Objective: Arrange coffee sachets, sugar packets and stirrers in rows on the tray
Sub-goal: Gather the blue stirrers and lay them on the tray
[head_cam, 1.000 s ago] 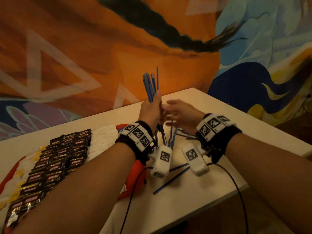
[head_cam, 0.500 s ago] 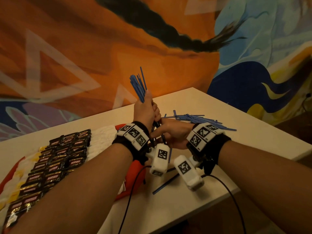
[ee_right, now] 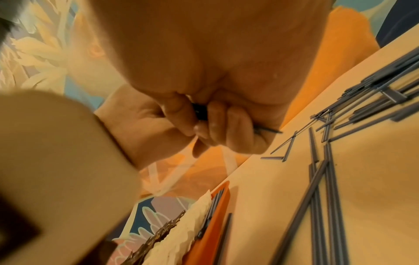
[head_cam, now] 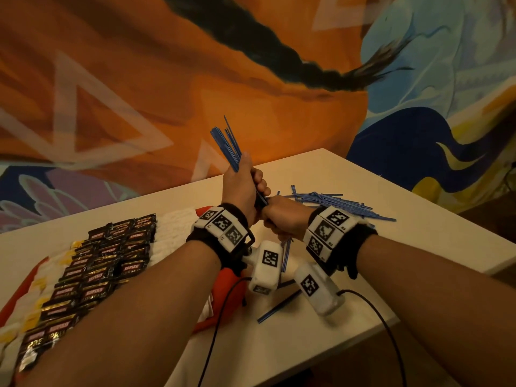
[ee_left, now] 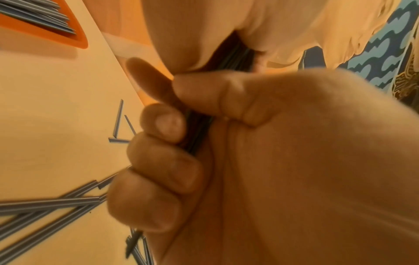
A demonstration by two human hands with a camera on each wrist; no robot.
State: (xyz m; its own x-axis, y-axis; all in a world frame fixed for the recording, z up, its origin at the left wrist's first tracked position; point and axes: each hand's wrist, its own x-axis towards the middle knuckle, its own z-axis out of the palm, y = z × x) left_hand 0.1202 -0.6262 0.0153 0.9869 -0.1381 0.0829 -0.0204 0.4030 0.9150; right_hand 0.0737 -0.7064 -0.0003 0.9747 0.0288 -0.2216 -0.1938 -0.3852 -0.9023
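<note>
Stirrers, thin blue plastic sticks (head_cam: 227, 143), stand as a tilted bundle in the left hand (head_cam: 241, 188), whose fingers are curled tightly around the middle. From the head view the right hand (head_cam: 284, 219) wraps the lower ends just beneath; more loose blue stirrers (head_cam: 329, 201) lie scattered on the white table (head_cam: 321, 344), and dark coffee sachets (head_cam: 111, 263) lie in rows on the orange tray (head_cam: 223, 300).

From the left wrist, the fingers (ee_left: 158, 161) press the bundle (ee_left: 197, 132) against the palm.

From the right wrist, the right fingers (ee_right: 217, 122) close around the dark stick ends (ee_right: 199, 110).

I judge these sticks very light, smooth and a little bendy, so single ones may slip out; holding near the middle, with ends tapped level, seems safest.
</note>
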